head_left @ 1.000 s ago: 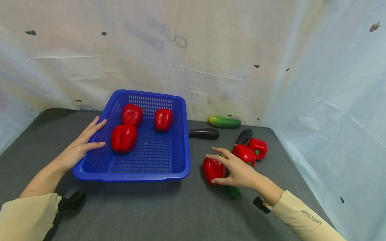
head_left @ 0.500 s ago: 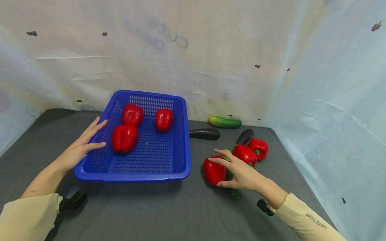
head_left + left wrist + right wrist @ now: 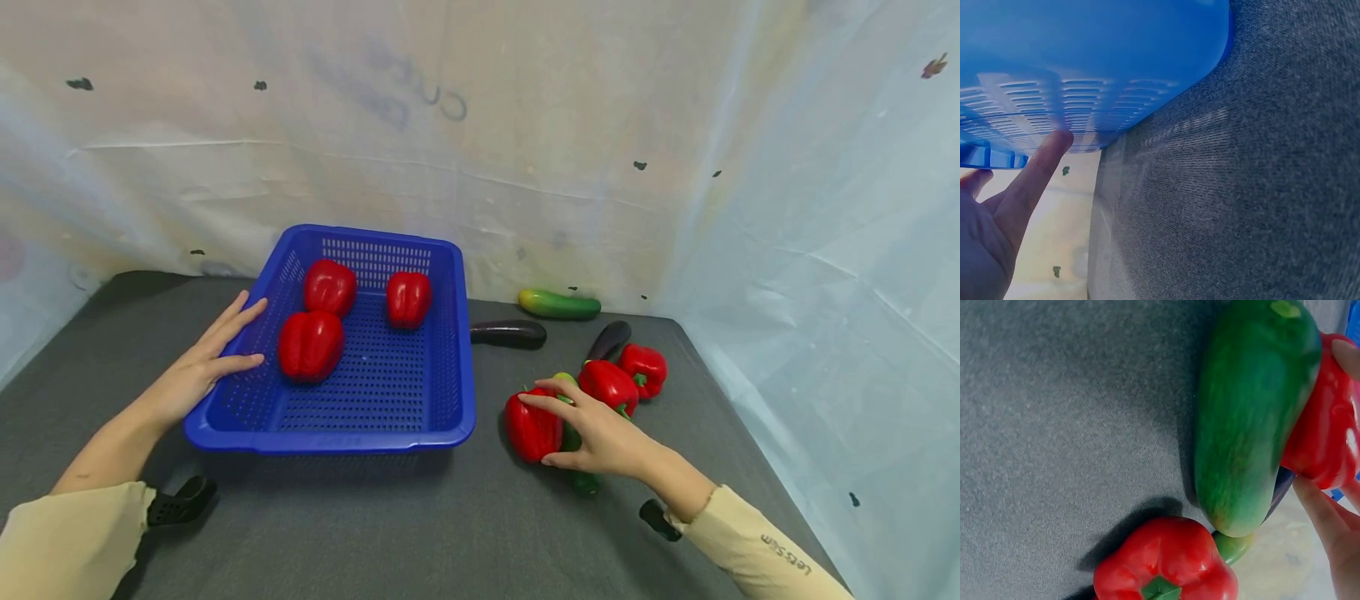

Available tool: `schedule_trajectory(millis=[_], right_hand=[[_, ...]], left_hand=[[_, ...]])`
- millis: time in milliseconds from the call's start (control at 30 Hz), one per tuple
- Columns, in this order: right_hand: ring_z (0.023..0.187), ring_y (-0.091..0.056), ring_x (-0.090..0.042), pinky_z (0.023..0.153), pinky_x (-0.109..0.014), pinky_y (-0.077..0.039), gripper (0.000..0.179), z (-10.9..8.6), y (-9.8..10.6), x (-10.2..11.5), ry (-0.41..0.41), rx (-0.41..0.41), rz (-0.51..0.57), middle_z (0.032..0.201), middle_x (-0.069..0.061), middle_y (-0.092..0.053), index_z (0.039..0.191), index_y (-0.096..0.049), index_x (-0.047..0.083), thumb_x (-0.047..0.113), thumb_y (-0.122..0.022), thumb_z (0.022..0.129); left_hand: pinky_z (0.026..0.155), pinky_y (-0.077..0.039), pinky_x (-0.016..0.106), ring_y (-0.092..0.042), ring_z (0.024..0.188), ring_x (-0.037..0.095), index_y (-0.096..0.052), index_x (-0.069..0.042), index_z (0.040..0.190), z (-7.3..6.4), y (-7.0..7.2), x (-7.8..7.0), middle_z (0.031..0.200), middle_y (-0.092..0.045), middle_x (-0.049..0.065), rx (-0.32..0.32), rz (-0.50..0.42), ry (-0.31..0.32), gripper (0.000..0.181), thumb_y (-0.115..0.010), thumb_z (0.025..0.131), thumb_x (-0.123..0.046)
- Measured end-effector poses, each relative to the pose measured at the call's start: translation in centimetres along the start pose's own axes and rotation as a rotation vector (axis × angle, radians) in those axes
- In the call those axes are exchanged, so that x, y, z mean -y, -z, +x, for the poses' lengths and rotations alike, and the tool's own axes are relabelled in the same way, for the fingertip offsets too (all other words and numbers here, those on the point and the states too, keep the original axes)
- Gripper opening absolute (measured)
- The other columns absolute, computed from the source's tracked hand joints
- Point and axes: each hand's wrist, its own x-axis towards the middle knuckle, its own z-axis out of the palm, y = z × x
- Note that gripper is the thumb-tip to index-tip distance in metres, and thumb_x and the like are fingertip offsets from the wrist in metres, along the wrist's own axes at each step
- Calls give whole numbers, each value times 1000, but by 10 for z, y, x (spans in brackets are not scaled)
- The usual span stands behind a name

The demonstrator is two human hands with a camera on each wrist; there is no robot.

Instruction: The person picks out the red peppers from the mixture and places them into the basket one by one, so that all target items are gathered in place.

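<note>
My left hand (image 3: pixel 191 375) touches the left side of a blue plastic basket (image 3: pixel 330 442), its fingers extended along the wall. In the left wrist view, a finger (image 3: pixel 1038 175) meets the slotted outer wall. Three red bell peppers lie inside: one at the back left (image 3: pixel 330 287), one nearer the front (image 3: pixel 311 346), and one on the right (image 3: pixel 408 300). Right of the basket, my right hand (image 3: pixel 603 433) grips another red bell pepper (image 3: pixel 531 429) on the table, thumb at the front and fingers behind. Against that pepper lies a green cucumber (image 3: pixel 1247 419), partly hidden by my hand in the head view.
Beyond my right hand lie two more red bell peppers, one nearer (image 3: pixel 606 385) and one farther right (image 3: pixel 643 369), and an eggplant (image 3: pixel 609 339). Another eggplant (image 3: pixel 513 333) lies beside the basket. A yellow-tipped cucumber (image 3: pixel 558 304) lies near the plastic sheeting (image 3: pixel 525 208) behind the grey table (image 3: pixel 465 533).
My right hand has shifted slightly right and toward me, its fingers and thumb settling around the pepper. The left hand and basket stay in place.
</note>
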Motion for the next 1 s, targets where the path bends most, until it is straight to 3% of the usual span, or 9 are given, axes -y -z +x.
schedule_trajectory(millis=[233,667,1000], right_hand=[[114,-56,-21,87,-39,-55,76,0,-3,-2,47,-48,-27,138,-11,-46,141,-48,18,29,-83,74],[113,-57,-24,83,-36,-56,77,0,-11,-6,118,-156,-54,139,-12,-45,140,-49,15,28,-84,72],[119,-54,-24,86,-38,-55,76,5,-10,-6,125,-224,-58,140,-9,-45,141,-48,19,28,-83,73]], left_hand=[[71,-52,16,-2,136,59,-2,-28,155,0,0,0,158,28,0,-6,7,0,66,-40,102,-19],[70,-55,21,-18,130,57,0,-29,155,0,-1,0,157,29,-2,5,-24,0,65,-39,103,-19],[71,-56,22,-18,130,58,1,-28,155,-1,-1,-1,157,30,-2,8,-19,8,66,-39,103,-19]])
